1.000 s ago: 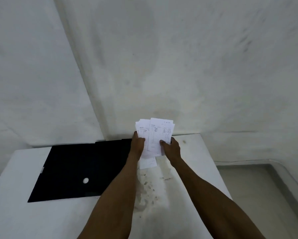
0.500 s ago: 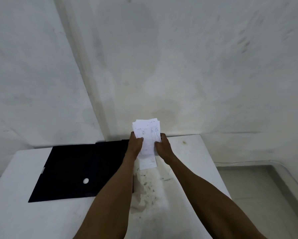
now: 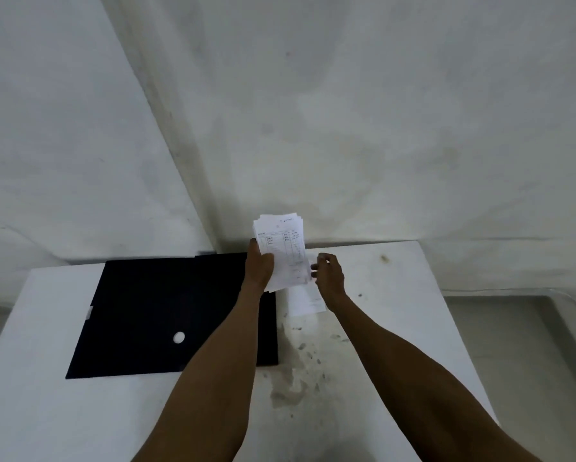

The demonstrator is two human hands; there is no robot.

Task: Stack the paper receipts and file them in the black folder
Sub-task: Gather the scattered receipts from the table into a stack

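Left hand (image 3: 260, 268) grips receipts (image 3: 281, 251) upright beside folder's (image 3: 166, 311) right edge.

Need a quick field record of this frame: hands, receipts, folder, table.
left hand: shut on stack of receipts, held upright above the table
right hand: at the stack's right edge, grip unclear
loose receipt: flat on the table, beneath the stack
black folder: closed, flat, left of the hands
table: white, stained near its middle
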